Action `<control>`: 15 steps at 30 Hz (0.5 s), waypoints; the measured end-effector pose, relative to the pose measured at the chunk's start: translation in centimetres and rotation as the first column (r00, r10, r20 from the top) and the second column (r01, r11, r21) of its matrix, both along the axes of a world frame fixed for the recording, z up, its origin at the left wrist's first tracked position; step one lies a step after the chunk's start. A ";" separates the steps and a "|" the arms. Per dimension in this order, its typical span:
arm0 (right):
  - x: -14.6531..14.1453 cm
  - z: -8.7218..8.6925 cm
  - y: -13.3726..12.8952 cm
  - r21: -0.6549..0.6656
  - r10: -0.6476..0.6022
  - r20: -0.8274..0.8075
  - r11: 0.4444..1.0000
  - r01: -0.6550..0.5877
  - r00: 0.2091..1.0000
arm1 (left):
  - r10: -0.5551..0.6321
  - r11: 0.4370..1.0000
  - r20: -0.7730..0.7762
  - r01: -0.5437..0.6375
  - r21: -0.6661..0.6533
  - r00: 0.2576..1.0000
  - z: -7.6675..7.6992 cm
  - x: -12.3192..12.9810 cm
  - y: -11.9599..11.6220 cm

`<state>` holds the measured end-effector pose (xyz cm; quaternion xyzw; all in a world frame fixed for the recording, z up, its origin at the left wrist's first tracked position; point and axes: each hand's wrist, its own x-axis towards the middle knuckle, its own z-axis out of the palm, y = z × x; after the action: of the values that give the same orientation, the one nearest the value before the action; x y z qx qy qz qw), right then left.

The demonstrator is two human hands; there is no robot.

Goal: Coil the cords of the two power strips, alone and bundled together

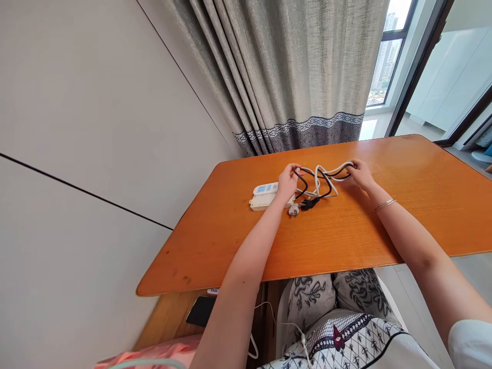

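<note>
Black and white power cords (326,179) lie tangled together on the wooden table, stretched between my two hands. My left hand (287,180) pinches a black cord at the left side of the tangle, close beside two white power strips (265,197) lying one behind the other. On the right, my right hand (360,173) grips the looped end of the cords. A black plug (309,204) and a pale grey plug (294,209) rest on the table in front of the tangle. My left hand partly hides the right ends of the power strips.
The orange-brown table (423,205) has rounded corners. A grey curtain (300,61) hangs behind it, with a white wall (84,128) at left. Below the table's front edge, a dark phone (200,310) lies on a lower wooden surface, and a thin white cable (295,325) crosses my lap.
</note>
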<state>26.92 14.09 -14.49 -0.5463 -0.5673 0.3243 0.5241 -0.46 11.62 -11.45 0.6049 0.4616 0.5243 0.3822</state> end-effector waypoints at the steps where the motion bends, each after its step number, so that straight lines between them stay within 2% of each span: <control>1: 0.4 -0.1 0.2 0.001 -0.044 -0.046 0.999 0.044 0.998 | -0.004 1.000 0.047 0.004 -0.014 0.999 0.1 0.1 0.0; 6: 1.5 -0.7 0.9 -0.043 -0.135 -0.198 0.991 0.128 0.971 | -0.094 0.980 0.190 0.125 -0.156 0.977 0.9 0.5 -0.6; 9: 1.6 -0.9 0.9 -0.045 -0.164 -0.238 0.987 0.157 0.958 | -0.106 0.967 0.269 0.163 -0.197 0.957 1.5 0.2 -0.8; 12: 1.7 -0.7 0.5 -0.084 -0.116 -0.262 0.992 0.097 0.958 | -0.089 0.966 0.362 0.169 -0.194 0.928 2.1 -0.5 -0.7; 15: 1.6 -0.4 -0.1 -0.123 -0.004 -0.317 0.992 -0.037 0.948 | -0.057 0.980 0.437 0.135 -0.149 0.898 2.7 -1.3 -0.4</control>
<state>28.56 13.99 -14.85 -0.5146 -0.4586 0.4476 0.5697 -1.77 11.23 -8.74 0.4603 0.3796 0.5826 0.5518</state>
